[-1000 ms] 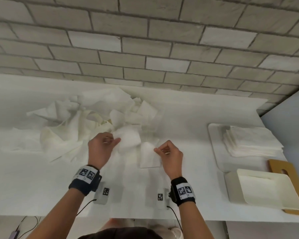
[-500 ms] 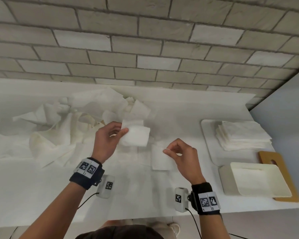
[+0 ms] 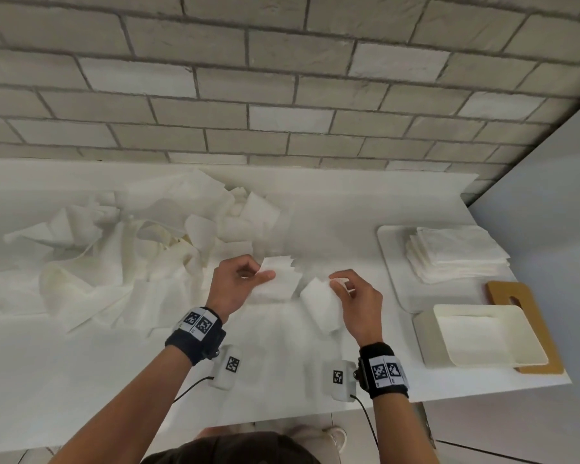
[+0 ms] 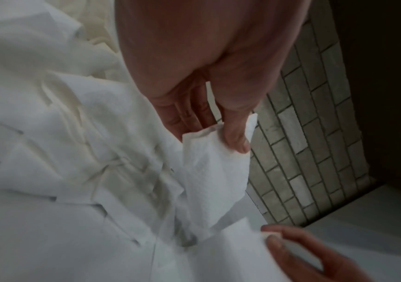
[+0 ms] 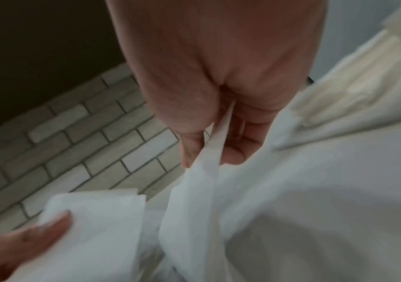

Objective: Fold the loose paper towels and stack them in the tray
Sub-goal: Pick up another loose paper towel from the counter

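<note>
A white paper towel (image 3: 318, 306) hangs slack above the white counter (image 3: 81, 380), held at two corners. My left hand (image 3: 265, 274) pinches one corner between thumb and fingers (image 4: 236, 139). My right hand (image 3: 337, 283) pinches the other corner (image 5: 206, 152), and the sheet droops below it. A heap of loose, crumpled paper towels (image 3: 131, 249) lies to the left of my hands. At the right, a stack of folded towels (image 3: 456, 256) sits in a flat white tray (image 3: 390, 262).
A square white dish (image 3: 482, 336) rests on a wooden board (image 3: 529, 306) at the front right, just before the tray. A brick wall (image 3: 282, 95) backs the counter. The counter ends at the right past the tray.
Both hands have lifted the towel off the counter and shifted right. The right hand's corner, low on the counter a second ago, now hangs in the air.
</note>
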Demonstrator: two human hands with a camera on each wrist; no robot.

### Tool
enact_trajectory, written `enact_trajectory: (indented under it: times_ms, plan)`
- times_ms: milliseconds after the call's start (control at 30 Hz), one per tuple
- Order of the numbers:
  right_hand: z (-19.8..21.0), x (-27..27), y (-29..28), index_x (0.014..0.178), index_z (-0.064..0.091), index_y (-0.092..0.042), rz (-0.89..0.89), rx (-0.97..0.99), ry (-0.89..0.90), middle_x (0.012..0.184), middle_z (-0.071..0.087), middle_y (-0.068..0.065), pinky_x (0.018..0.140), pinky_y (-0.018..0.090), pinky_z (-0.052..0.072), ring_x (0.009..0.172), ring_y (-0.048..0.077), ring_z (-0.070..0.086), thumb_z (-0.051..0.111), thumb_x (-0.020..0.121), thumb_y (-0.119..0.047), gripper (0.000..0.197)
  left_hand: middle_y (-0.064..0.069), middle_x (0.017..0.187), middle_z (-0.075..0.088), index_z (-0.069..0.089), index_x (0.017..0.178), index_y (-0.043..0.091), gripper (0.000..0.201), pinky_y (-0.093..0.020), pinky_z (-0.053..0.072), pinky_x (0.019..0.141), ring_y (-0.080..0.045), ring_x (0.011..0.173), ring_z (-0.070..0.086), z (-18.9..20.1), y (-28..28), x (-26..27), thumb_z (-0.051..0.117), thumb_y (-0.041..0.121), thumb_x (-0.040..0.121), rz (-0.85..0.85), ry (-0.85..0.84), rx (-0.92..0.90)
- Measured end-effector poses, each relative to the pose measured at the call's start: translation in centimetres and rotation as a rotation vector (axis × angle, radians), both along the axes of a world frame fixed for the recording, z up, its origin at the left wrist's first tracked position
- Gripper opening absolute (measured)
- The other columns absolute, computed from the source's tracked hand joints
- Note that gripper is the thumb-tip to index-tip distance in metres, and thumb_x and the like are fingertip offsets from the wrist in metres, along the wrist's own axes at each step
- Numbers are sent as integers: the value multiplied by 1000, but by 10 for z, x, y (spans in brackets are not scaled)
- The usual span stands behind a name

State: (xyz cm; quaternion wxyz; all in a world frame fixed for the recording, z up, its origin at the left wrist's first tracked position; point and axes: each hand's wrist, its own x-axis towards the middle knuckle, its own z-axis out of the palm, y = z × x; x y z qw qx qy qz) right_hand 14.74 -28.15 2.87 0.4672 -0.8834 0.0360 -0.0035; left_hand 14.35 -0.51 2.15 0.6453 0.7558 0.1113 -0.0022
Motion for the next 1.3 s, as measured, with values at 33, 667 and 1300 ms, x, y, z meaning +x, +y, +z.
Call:
enact_trajectory:
  times_ms: [33, 667, 1300]
  plan:
    - [-8, -1, -4, 99, 76, -34, -41, -12, 44, 82, 73, -12, 73, 11, 44, 79, 0, 66, 79, 98, -21, 14, -5, 69, 67, 63, 66, 13, 38, -32, 49, 75, -16, 69, 60, -2, -1, 0, 97, 29, 73, -2, 18, 5]
    - [80, -9, -6, 99, 77, -28, 591, -189, 93, 88, 76, -20, 82, 16, 50, 97, 2, 72, 79, 99, -22, 7, 0, 91, 81, 80, 94, 14, 14, -38, 59, 89, -22, 92, 77, 7, -18, 9, 76, 27, 98, -62, -7, -24]
    - [142, 17, -54, 91, 70, -24, 247, -127, -277, 86, 74, -15, 78, 10, 47, 90, -1, 68, 80, 98, -29, 13, -5, 94, 74, 66, 120, 22, 21, -33, 50, 81, -9, 87, 65, 100, -126, 13, 57, 37, 109, -369, -292, -25]
